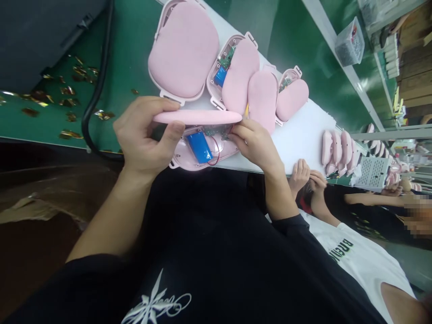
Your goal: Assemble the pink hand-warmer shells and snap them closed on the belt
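Pinched between the thumb and fingers of my left hand (pixel 143 137) is the left end of a pink padded cover (pixel 199 118), seen edge-on. It stands over an open pink shell (pixel 184 157) at the table's near edge. Inside that shell are a blue battery pack (pixel 200 147) with a thin red wire and a partly hidden circuit board. My right hand (pixel 258 141) is at the cover's right end, its fingers closed together beside the board and wires. What those fingertips grip is hidden.
Several pink shells with covers (pixel 184 49) lie beyond my hands on a white mat (pixel 300 139). A black cable (pixel 97 90) and gold foil scraps (pixel 69 90) are on the left. At right, a co-worker's hands (pixel 307 175) work near a row of pink pieces (pixel 337 150).
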{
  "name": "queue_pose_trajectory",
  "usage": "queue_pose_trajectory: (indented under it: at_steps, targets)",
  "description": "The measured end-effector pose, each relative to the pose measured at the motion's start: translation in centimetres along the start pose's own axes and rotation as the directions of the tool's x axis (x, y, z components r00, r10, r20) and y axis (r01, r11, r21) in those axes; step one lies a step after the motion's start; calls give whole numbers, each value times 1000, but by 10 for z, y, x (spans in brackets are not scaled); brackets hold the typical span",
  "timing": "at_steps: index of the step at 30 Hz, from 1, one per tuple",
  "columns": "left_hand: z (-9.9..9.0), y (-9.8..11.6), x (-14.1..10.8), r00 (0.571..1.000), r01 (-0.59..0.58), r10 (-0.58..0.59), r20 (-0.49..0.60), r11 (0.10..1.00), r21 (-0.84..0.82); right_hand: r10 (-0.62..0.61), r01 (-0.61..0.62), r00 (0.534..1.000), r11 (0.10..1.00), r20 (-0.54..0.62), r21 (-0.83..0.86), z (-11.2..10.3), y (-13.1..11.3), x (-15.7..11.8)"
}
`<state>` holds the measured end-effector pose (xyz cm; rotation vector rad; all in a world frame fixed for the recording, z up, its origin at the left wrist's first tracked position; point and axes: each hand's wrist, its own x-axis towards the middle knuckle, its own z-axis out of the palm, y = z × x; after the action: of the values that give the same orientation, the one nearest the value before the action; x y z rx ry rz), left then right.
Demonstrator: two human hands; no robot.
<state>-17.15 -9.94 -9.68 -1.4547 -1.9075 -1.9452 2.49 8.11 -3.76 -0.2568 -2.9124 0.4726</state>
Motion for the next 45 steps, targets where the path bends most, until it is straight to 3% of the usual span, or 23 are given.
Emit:
queue_pose_trajectory:
  at_steps: [3,9,14,23,27,30,34,36,38,41,45]
  targets:
    - [0,0,0,1000,8,-8,0,1000,12,32,-33,999,998,11,60,-2,1,3]
    - [0,2,0,1000,13,-13,15,1000,15,69,-61,992,995,-104,80,11,0,-4]
    - [1,4,0,1000,23,-23,10,1000,-6,119,-101,984,986,-133,132,14,-1,-6]
    - [0,7,2,999,30,-29,29,999,-40,259,-251,963,964,-82,92,13,-12,-2]
    - [0,8,2,998,48,-46,45,998,-49,295,-284,955,936,-20,206,0,-14,-3]
    - [-1,8,1,998,54,-51,46,997,-56,333,-316,942,864,25,392,-10,-13,-8]
    - [0,7,-1,997,66,-64,42,996,-64,531,-481,842,653,100,586,-14,-13,-8]
    - [0,6,-2,998,62,-60,34,996,-59,555,-523,817,597,158,608,-17,-17,-4]
    - [0,6,-2,999,47,-46,26,998,-47,510,-482,854,695,107,533,-20,-20,0]
    - [0,6,-1,1000,25,-25,12,999,-28,307,-280,945,936,-108,214,-21,-20,-2]
    - [1,6,-1,1000,11,-11,-1,1000,-24,49,-53,996,997,-80,-47,-10,-4,-13]
